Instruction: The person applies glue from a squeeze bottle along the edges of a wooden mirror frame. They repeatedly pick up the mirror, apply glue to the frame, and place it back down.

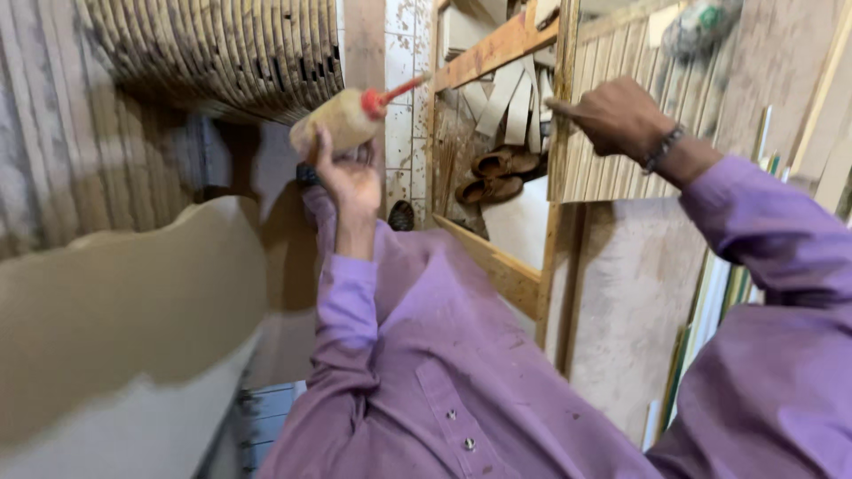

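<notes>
A person in a purple long-sleeved shirt [461, 372] raises both arms in a cramped woodworking space. The left hand [348, 173] grips the base of a tan, soft-sided plastic squeeze bottle with a red nozzle [342, 118], fingers wrapped under it; the bottle lies tilted above that hand, its red tip aimed up and to the right towards a wooden shelf frame [493, 49]. The right hand [612, 115], a beaded bracelet [664, 147] at its wrist, is well apart from the bottle, loosely clenched with the index finger extended to the left, holding nothing and close against a stack of pale wooden slats [608, 168]. A pair of brown shoes [495, 174] sits on the shelf between the two hands. Curved cut wooden boards [222, 53] hang stacked at upper left.
</notes>
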